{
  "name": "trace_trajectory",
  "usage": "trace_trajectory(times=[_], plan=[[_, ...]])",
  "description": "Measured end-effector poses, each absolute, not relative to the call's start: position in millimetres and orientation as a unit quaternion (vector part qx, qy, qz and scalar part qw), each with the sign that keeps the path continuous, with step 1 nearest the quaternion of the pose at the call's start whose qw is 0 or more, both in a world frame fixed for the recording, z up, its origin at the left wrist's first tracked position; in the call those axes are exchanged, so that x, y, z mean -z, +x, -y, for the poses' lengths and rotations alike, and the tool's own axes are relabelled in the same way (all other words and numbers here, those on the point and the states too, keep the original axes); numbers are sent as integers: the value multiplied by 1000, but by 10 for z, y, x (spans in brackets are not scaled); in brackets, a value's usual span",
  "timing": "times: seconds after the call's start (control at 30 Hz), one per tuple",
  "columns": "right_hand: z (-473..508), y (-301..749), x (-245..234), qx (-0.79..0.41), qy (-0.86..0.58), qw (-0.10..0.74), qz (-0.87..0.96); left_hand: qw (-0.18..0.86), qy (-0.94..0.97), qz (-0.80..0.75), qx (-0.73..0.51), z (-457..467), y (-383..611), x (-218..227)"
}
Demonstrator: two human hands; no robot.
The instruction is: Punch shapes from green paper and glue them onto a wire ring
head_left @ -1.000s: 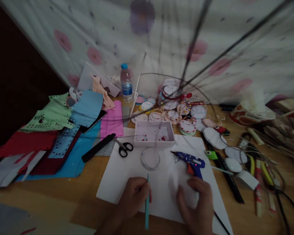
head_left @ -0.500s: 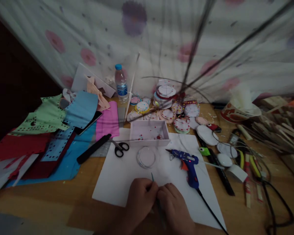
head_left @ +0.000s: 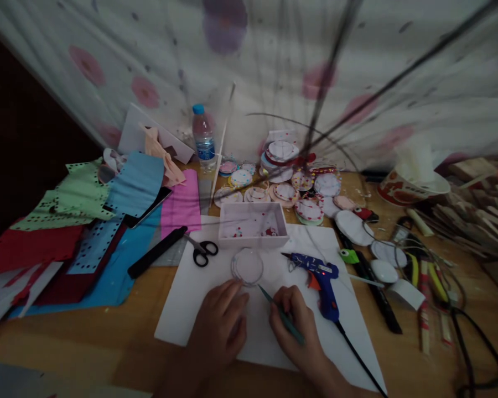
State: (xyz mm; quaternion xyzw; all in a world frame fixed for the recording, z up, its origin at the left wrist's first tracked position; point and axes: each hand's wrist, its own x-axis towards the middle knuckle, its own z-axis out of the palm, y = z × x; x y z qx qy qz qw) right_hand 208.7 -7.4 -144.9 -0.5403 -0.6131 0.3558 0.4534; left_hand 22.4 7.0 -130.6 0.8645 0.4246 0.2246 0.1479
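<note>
My right hand is closed around a thin teal pencil, whose tip points up and left toward a small ring of wire. My left hand lies on the white sheet with its fingers stretched toward that ring, the fingertips just short of it. Both hands rest on the sheet near the table's front edge. A blue glue gun lies to the right of my right hand.
A shallow white tray sits behind the ring, black scissors to its left. Coloured felt sheets pile at left. Round paper clock faces, a water bottle and a paper cup stand behind. Tools and cables crowd the right.
The teal pencil has passed from my left hand to my right. My left hand has opened and reached toward the wire ring; my right hand has left the area by the glue gun.
</note>
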Motion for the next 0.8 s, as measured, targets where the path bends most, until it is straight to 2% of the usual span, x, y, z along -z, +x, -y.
trace_trajectory(times=[0.23, 0.8], plan=[[52, 2033, 1550, -351, -544, 456, 610, 148, 886, -415, -142, -126, 274, 1288], [75, 2024, 1560, -300, -525, 418, 678, 172, 877, -425, -145, -167, 281, 1289]])
